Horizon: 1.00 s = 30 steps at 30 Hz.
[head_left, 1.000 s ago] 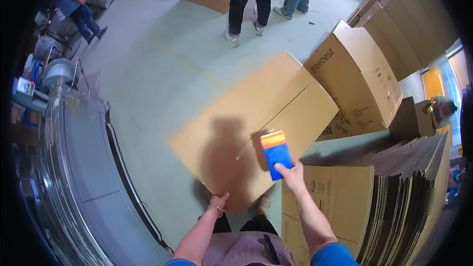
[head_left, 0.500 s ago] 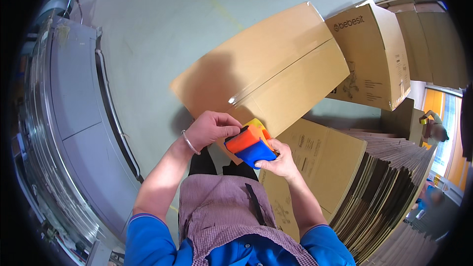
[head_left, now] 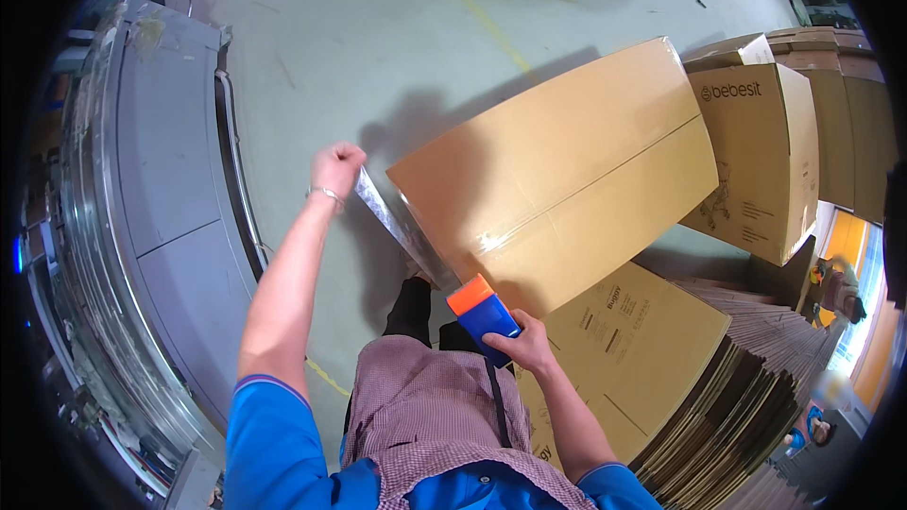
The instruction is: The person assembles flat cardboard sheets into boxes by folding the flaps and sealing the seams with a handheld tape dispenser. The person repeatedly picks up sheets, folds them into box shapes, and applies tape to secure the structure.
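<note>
Taking the view's centre as the clock's hub, the large brown carton (head_left: 567, 170) lies at 2 o'clock, a glossy strip along its centre seam. The left hand (head_left: 338, 170), at 10 o'clock, has its fingers pinched closed on the end of the clear packing tape (head_left: 380, 211), which stretches toward 5 o'clock along the carton's near-left edge; whether it touches that edge, I cannot tell. The right hand (head_left: 525, 344), at 5 o'clock, is wrapped around the blue-and-orange tape dispenser (head_left: 485, 321), thumb on top, just beside the carton's near corner. Between 2 and 3 o'clock, a printed carton (head_left: 756, 156) carries a dark logo with lettering, a line drawing and small rows of text. At 4 o'clock, the top sheet of the flattened-carton stack (head_left: 628, 359) bears small dark print; the stack's edges fan rightward. Toward 11 o'clock, open floor (head_left: 312, 47) runs between the grey metal cabinet (head_left: 175, 151) at 9 and the large carton, with a yellow floor line (head_left: 477, 11) near 12.
</note>
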Each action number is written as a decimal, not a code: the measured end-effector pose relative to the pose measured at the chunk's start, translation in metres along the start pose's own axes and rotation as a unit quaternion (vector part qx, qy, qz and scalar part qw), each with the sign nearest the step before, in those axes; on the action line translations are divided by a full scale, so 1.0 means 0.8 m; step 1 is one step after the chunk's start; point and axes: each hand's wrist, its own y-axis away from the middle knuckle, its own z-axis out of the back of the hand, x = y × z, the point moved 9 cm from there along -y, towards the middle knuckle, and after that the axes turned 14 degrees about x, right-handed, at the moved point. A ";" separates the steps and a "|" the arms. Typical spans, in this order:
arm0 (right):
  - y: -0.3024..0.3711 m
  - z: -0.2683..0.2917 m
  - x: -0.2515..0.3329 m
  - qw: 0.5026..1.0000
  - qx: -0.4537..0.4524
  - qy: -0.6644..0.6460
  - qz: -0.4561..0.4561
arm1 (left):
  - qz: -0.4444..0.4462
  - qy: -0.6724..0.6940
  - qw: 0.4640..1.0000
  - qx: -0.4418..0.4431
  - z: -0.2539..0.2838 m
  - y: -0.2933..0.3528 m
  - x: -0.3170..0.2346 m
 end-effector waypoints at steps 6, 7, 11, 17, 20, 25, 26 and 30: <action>-0.037 -0.026 -0.002 0.997 -0.050 -0.041 -0.044 | -0.029 -0.209 0.977 0.010 -0.012 -0.076 -0.011; -0.041 -0.028 0.002 0.996 -0.058 -0.034 -0.056 | -0.027 -0.207 0.978 0.012 -0.017 -0.084 -0.005; -0.050 -0.034 0.023 0.991 -0.070 0.020 -0.111 | 0.000 -0.229 0.972 0.043 -0.040 -0.119 0.055; -0.076 -0.026 0.034 0.971 -0.059 0.087 -0.213 | 0.092 -0.482 0.871 -0.037 -0.051 -0.088 0.021; -0.077 -0.026 0.039 0.972 -0.041 0.088 -0.215 | -0.089 -0.465 0.877 -0.080 -0.065 -0.051 -0.015; -0.071 -0.031 0.036 0.969 -0.053 0.112 -0.215 | -0.270 -0.598 0.724 0.211 -0.225 0.078 -0.010; -0.064 -0.034 0.031 0.976 -0.058 0.101 -0.184 | -0.236 -0.634 0.697 0.239 -0.240 0.086 0.010; -0.004 -0.039 -0.037 0.989 -0.110 0.043 -0.086 | -0.230 -0.642 0.689 0.245 -0.241 0.074 0.004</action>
